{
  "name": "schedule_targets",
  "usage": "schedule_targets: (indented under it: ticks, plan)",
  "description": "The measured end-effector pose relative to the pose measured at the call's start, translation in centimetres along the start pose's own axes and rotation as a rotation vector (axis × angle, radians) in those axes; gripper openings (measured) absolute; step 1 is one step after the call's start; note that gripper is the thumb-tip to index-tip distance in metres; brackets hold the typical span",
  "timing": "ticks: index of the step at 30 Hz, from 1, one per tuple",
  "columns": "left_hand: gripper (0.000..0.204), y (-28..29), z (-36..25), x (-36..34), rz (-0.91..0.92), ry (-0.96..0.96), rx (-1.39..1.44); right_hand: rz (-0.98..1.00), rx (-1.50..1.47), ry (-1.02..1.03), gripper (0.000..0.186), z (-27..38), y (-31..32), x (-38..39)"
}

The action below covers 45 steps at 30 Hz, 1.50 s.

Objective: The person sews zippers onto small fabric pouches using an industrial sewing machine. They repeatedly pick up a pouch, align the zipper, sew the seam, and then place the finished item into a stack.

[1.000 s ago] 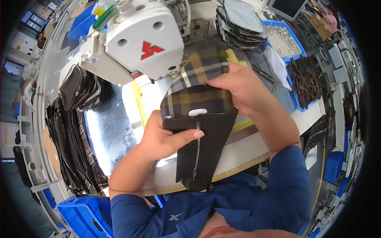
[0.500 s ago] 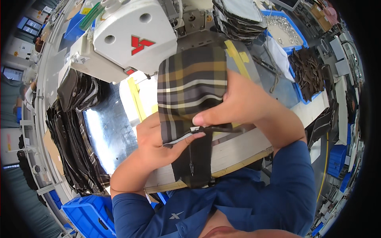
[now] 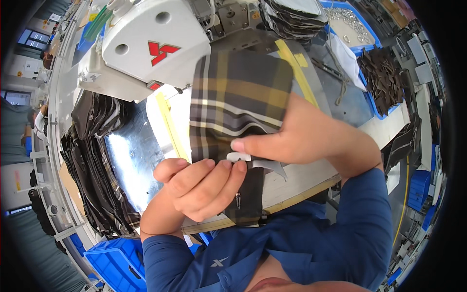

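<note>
My right hand grips a plaid fabric piece in brown, olive and white, its thumb pressing near a small white tab. My left hand has its fingers curled along the piece's lower edge, fingertips beside the tab. A grey-lined edge sticks out to the right of the tab. Below the plaid part hangs a black panel with a zipper, partly hidden by my left hand. Just behind the piece is the white sewing machine head, above a metal plate with yellow strips.
Stacked pouches and long fabric pieces lie at left. At back right are another stack, a tray of metal rings and a tray of brown scraps. A blue crate stands lower left; another person is at the far left edge.
The plaid part has flattened out above the tab, covering much of what showed of the black panel. My left hand has turned, bringing its fingers up over the lower edge in place of its thumb.
</note>
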<state>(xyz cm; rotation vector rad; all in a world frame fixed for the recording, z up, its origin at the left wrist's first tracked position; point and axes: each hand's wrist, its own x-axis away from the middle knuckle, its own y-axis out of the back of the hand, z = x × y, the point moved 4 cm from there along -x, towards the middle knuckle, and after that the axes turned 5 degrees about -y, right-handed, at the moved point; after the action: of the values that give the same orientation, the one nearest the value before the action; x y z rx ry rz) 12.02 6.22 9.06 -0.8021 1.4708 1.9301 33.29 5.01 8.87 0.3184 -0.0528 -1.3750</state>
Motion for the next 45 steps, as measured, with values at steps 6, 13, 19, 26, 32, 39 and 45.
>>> schedule_targets:
  ticks: [6,13,19,26,32,39,45]
  plan:
    - [0.035,0.5,-0.6,0.0,0.094,0.059,0.01,0.019,-0.036,-0.008,0.05,0.9,-0.3,0.4]
    - [0.03,0.6,-2.1,-0.6,0.087,-0.169,-0.058,0.076,0.026,0.04,0.057,1.2,-0.6,0.3]
    - [0.023,0.3,-1.9,-0.6,-0.084,-0.275,-0.081,0.123,-0.045,-0.048,0.057,0.5,-1.2,-0.2]
    - [0.02,0.1,-0.9,-0.4,-0.008,-0.233,0.201,0.045,-0.001,-0.003,0.052,0.2,-1.2,-0.3]
    - [0.019,0.7,0.7,-1.2,0.008,-0.01,0.236,0.012,-0.225,-0.338,0.059,1.5,0.3,0.4]
    - [0.025,1.6,0.7,-1.1,0.011,0.048,0.286,-0.053,0.207,0.035,0.027,3.0,0.7,0.9]
    - [0.022,2.1,0.5,-1.4,-0.009,0.013,0.37,-0.269,0.708,0.407,0.03,4.2,-0.4,1.9]
